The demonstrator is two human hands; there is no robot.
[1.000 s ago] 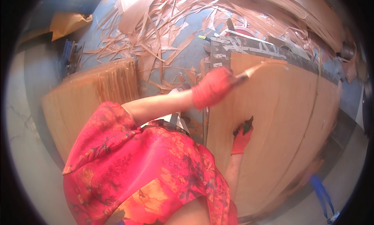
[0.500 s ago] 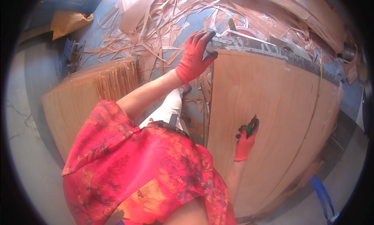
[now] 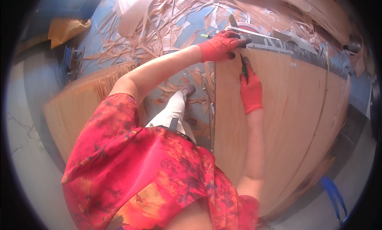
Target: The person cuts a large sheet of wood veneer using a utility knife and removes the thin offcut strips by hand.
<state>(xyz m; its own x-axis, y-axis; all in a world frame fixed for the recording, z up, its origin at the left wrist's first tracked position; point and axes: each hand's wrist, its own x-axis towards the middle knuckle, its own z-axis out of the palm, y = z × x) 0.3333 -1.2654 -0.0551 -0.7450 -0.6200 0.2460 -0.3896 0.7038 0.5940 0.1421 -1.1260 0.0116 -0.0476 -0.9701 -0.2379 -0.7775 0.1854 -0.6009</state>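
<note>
A wide sheet of light brown wood veneer (image 3: pixel 278 110) lies to my right, apparently on a stack. My left hand (image 3: pixel 221 46), in a red glove with dark fingertips, rests at its far left corner with the fingers stretched to the right and the thumb apart. Close below those fingers is my right hand (image 3: pixel 251 88), gloved the same way. It is closed around a green-handled knife (image 3: pixel 244 68), whose dark, narrow blade points away from me toward the left fingers. Whether the blade touches the sheet I cannot tell.
Torn veneer strips (image 3: pixel 159 31) cover the floor ahead. At my left stands another veneer stack (image 3: pixel 91 86). A dark strip with pale tape (image 3: pixel 270 43) runs along the sheet's far edge. A blue strap (image 3: pixel 333 194) hangs at lower right, and yellowish paper (image 3: pixel 67 30) lies far left.
My right hand has carried the knife forward, from the middle of the sheet to near its far edge. My left hand has shifted right and slightly nearer, over the corner.
</note>
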